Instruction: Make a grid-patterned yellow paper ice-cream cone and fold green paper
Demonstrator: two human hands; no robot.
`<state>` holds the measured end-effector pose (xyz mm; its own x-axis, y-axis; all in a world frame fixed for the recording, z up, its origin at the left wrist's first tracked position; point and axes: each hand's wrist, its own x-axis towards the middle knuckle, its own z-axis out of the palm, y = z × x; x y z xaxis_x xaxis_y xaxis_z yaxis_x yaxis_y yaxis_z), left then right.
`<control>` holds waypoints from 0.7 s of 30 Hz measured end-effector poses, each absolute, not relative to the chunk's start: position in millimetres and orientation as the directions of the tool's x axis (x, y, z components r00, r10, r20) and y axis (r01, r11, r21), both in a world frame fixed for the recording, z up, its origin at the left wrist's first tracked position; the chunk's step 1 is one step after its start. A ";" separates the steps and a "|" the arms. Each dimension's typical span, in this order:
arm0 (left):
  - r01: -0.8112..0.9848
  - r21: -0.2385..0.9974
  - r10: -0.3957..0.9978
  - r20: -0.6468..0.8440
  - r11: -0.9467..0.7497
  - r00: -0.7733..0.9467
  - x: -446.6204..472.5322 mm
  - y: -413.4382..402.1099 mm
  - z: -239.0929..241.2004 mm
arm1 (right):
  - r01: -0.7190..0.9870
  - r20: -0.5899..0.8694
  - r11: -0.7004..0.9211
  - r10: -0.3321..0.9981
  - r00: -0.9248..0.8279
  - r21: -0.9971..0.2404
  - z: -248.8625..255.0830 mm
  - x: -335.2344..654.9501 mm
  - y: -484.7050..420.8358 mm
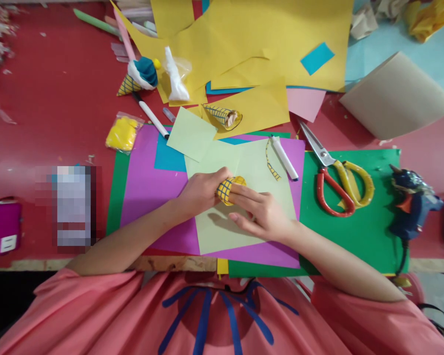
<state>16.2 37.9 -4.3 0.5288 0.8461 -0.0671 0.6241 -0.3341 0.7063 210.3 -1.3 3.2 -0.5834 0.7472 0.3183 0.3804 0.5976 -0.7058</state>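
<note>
My left hand (202,190) and my right hand (261,214) meet over a pale green sheet (255,167) and together hold a small yellow paper cone with a drawn grid (227,190). The left hand's fingers are curled round the cone's left side. The right hand's fingers lie along its right side and press on it. A narrow cut strip of gridded yellow paper (271,165) and a white marker (284,158) lie just beyond the hands. A purple sheet (144,187) and a green sheet (358,236) lie underneath.
Red-and-yellow scissors (335,182) and a blue glue gun (410,207) lie to the right. Further back are a finished paper ice-cream cone (138,76), another gridded cone (222,116), yellow paper sheets (266,39), a yellow bag (122,133) and a black-tipped marker (151,117). A purple box (2,229) sits at the left edge.
</note>
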 end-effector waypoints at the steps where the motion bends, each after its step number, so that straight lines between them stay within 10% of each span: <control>1: 0.624 0.702 0.846 -0.059 -0.342 0.531 16.5 37.8 -4.0 | 0.394 0.312 0.602 0.745 -0.590 -0.694 3.1 210.0 -1.1; 21: 0.618 0.725 0.800 -0.159 -0.304 0.579 15.8 41.7 -3.3 | 0.355 0.501 0.759 0.635 -0.588 -0.545 -0.4 217.7 1.7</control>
